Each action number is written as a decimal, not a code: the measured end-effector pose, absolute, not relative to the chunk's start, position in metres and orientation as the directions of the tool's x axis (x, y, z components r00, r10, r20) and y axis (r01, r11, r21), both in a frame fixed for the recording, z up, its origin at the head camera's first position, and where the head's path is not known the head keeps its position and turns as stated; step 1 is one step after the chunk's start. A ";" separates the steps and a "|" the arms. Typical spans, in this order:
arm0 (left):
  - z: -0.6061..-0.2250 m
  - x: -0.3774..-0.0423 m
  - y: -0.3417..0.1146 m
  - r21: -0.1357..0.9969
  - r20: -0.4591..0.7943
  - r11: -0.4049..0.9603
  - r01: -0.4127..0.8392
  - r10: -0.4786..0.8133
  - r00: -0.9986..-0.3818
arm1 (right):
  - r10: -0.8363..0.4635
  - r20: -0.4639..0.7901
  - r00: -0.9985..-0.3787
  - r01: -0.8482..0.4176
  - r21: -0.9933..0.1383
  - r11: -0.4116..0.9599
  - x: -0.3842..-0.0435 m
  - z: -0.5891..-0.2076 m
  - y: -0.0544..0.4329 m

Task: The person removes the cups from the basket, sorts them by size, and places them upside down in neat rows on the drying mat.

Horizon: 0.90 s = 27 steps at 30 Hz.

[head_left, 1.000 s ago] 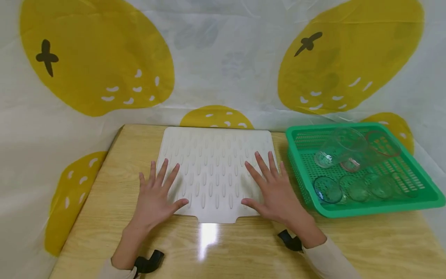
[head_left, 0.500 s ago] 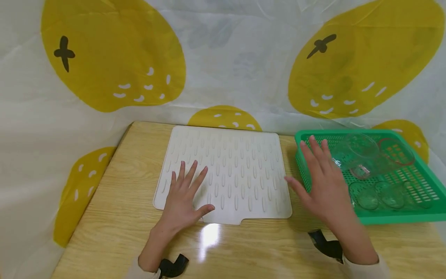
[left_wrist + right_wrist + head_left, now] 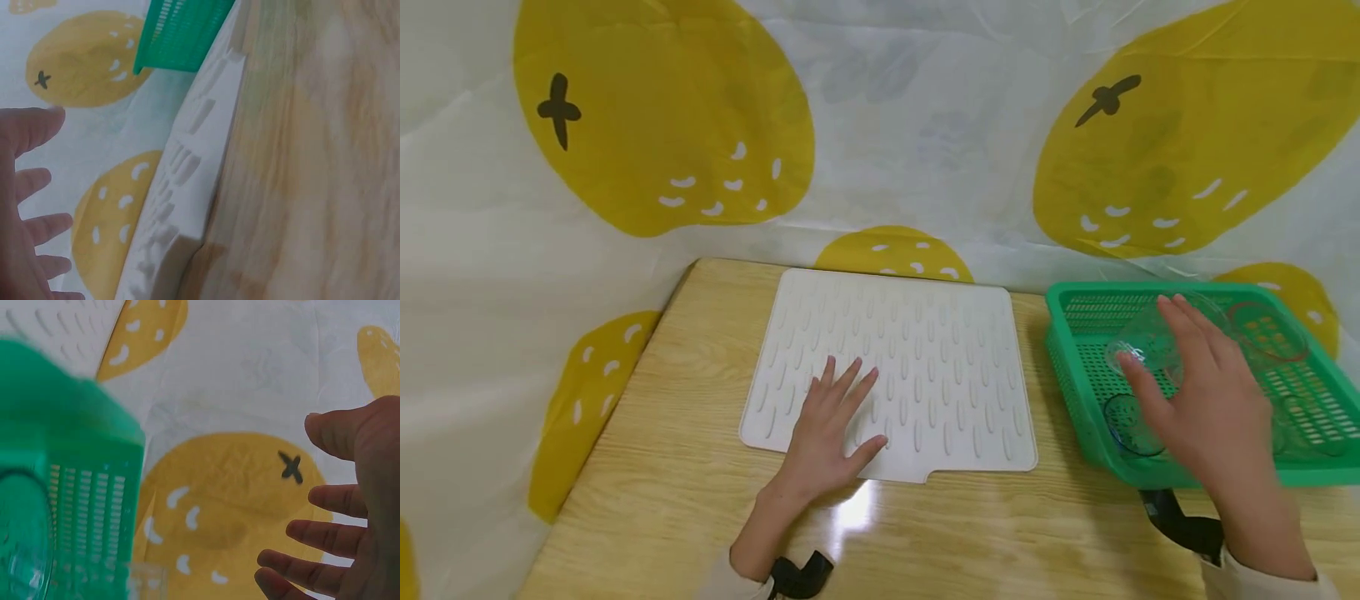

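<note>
My right hand hovers over the green plastic basket, thumb apart from the fingers and nothing in its grasp. Inside the basket lie several clear drinking glasses; one with a blue rim is at the near left, one with a red rim at the back right. A clear glass lies partly behind the hand, which hides others. Over the near part of the white ridged mat is my left hand, fingers spread. The left wrist view shows those fingers apart from the mat.
The wooden table carries mat and basket side by side, the basket to the right. Behind them hangs a white cloth with yellow fruit prints. Black wrist mounts sit under both wrists.
My right hand has moved from above the mat's right side to over the basket. My left hand has shifted slightly right over the mat. The head view has turned a little.
</note>
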<state>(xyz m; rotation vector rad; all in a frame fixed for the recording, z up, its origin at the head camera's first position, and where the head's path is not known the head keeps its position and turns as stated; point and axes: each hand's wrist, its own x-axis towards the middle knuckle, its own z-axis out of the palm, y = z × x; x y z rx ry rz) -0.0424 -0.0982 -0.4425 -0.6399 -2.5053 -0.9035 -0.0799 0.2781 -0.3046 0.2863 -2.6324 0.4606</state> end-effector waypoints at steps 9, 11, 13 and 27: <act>-0.443 -0.040 -0.078 0.526 0.530 0.594 0.609 0.331 -0.781 | -0.057 0.221 -0.974 -0.116 -0.265 0.957 -0.095 -0.316 0.311; -0.441 -0.041 -0.076 0.527 0.517 0.593 0.609 0.345 -0.783 | -0.060 0.168 -0.984 -0.102 -0.255 0.961 -0.099 -0.319 0.315; -0.439 -0.041 -0.075 0.526 0.510 0.591 0.612 0.356 -0.783 | -0.066 0.135 -0.989 -0.097 -0.241 0.966 -0.102 -0.322 0.319; -0.436 -0.041 -0.080 0.526 0.517 0.581 0.621 0.361 -0.776 | -0.206 0.204 -0.957 -0.247 -0.203 0.948 -0.133 -0.330 0.343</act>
